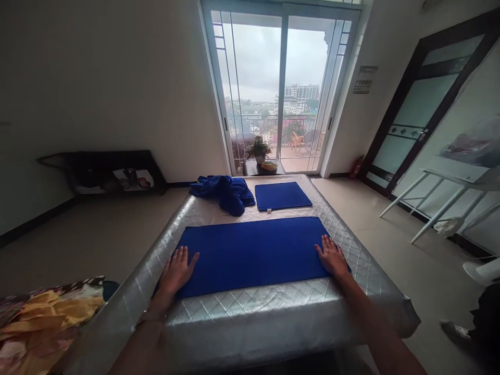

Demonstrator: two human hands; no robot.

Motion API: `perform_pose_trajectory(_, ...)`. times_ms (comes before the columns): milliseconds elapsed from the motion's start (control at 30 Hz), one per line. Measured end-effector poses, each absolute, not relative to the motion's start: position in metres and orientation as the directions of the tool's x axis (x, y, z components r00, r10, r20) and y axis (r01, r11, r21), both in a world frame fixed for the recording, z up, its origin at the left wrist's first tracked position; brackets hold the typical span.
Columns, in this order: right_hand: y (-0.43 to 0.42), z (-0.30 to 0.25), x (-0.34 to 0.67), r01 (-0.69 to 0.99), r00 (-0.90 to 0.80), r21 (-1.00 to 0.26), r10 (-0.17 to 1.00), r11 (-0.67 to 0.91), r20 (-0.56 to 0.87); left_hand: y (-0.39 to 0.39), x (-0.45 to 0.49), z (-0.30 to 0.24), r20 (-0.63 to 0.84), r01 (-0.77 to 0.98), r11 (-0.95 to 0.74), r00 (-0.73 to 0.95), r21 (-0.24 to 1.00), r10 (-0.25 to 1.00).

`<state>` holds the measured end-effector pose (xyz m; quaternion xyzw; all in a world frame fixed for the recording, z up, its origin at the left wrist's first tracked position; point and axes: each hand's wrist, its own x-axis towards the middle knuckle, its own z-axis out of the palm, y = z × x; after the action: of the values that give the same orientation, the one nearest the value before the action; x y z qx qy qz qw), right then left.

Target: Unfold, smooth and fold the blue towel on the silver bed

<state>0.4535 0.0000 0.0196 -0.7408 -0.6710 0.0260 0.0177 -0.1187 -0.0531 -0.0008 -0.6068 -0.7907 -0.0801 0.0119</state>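
A blue cloth (250, 255), probably a towel, lies spread in a long flat rectangle across the quilted silver table cover (273, 304). My left hand (175, 271) rests flat on its left end, fingers outstretched and thumb apart. On the right end lies my right hand (332, 255), also flat with its fingers extended. Beyond the long cloth, a smaller blue cloth (283, 196) is folded into a neat rectangle with a small white tag at its near edge. To the left of that one sits a crumpled heap of blue cloth (226, 192).
Yellow and patterned fabrics (50, 317) are piled low at the left. A potted plant (259, 150) stands on a small dark table before the sliding glass door (283, 83). At the right is a white-legged stand (449, 203); part of a person's shoe (455, 332) shows below it.
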Motion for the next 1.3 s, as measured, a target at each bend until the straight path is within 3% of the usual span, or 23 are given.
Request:
perform_pose_trajectory(267,0.003,0.035,0.450,0.987,0.132,-0.078,0.984,-0.142,-0.119,-0.061,-0.109,0.008,0.119,0.947,0.298,-0.312,0.123,0.943)
perform_pose_trajectory(367,0.006,0.045,0.433,0.984,0.154,-0.081,0.984,-0.161,-0.088,-0.062,-0.109,0.012,0.122,0.936,0.316,-0.335,0.157,0.934)
perform_pose_trajectory(533,0.007,0.056,0.355,0.988,-0.096,-0.117,0.995,0.096,0.006,-0.061,-0.113,0.011,0.141,0.897,0.362,-0.404,0.252,0.904)
perform_pose_trajectory(667,0.010,0.056,0.273,0.923,-0.314,-0.221,0.949,0.315,0.042,-0.061,-0.112,0.008,0.160,0.910,0.354,-0.390,0.216,0.907)
perform_pose_trajectory(800,0.019,0.047,0.227,0.888,-0.388,-0.259,0.921,0.380,0.023,-0.062,-0.109,0.009,0.157,0.914,0.363,-0.392,0.181,0.907)
perform_pose_trajectory(1033,0.035,0.031,0.270,0.937,-0.300,-0.197,0.954,0.290,-0.024,-0.061,-0.110,0.008,0.166,0.914,0.375,-0.399,0.158,0.902)
perform_pose_trajectory(1300,0.054,0.030,0.409,0.997,0.021,-0.069,0.999,-0.024,-0.045,-0.059,-0.115,0.001,0.186,0.918,0.365,-0.391,0.156,0.902)
